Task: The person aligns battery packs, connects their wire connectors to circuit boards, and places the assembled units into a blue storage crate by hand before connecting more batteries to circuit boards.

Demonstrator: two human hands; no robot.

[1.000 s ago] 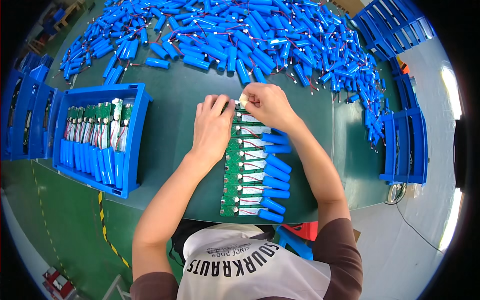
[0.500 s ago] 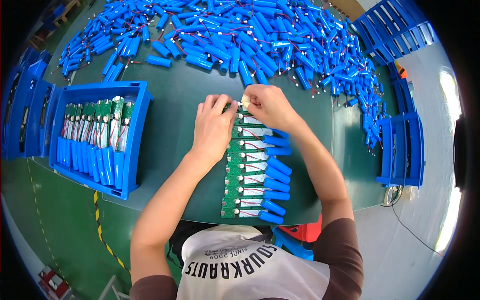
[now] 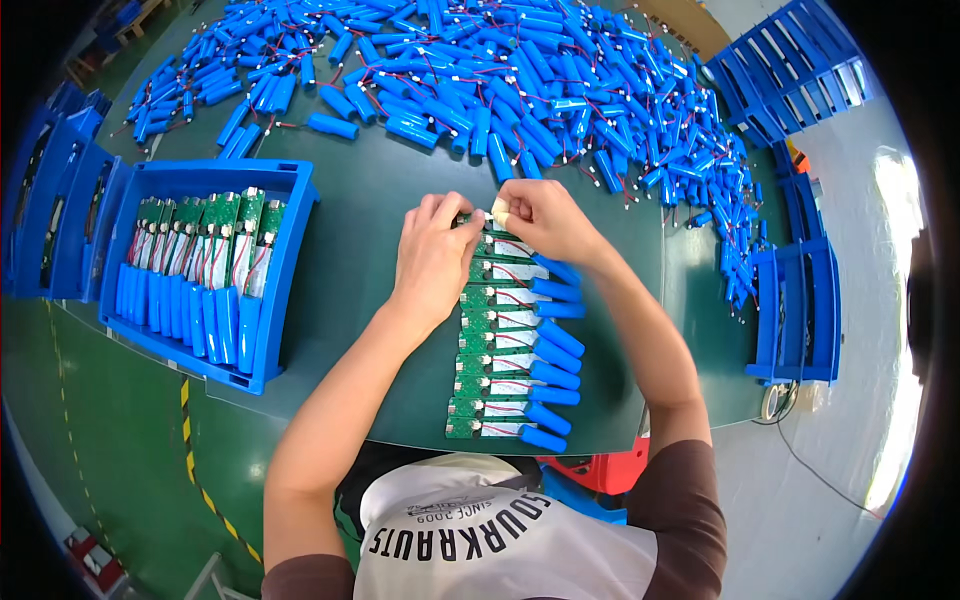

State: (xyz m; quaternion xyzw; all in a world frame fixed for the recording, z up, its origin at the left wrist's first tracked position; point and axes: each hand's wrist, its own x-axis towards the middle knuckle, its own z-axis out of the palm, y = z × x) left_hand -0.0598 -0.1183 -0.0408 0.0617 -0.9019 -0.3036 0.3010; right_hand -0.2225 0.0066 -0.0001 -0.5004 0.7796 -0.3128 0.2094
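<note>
A column of green circuit boards (image 3: 475, 362) lies side by side on the table, running away from me. Red wires join the boards to blue cylindrical battery cells (image 3: 556, 354) along their right side. At the far end of the column, my left hand (image 3: 432, 258) grips the left end of the farthest board with bent fingers. My right hand (image 3: 548, 220) is pinched beside it, over that board's connector end, with a pale yellow cover on one finger. Whatever sits between the right fingertips is too small and hidden to make out.
A big heap of blue battery cells (image 3: 480, 85) with wired white plugs covers the table's far side. To the left, a blue tray (image 3: 275, 330) holds finished-looking rows of boards with cells. Stacked blue trays (image 3: 800, 310) stand on the right, near a cable (image 3: 820, 468) on the floor.
The whole view has shifted slightly. Both hands stay at the farthest board, their fingertips drawn close together as before; little else differs.
</note>
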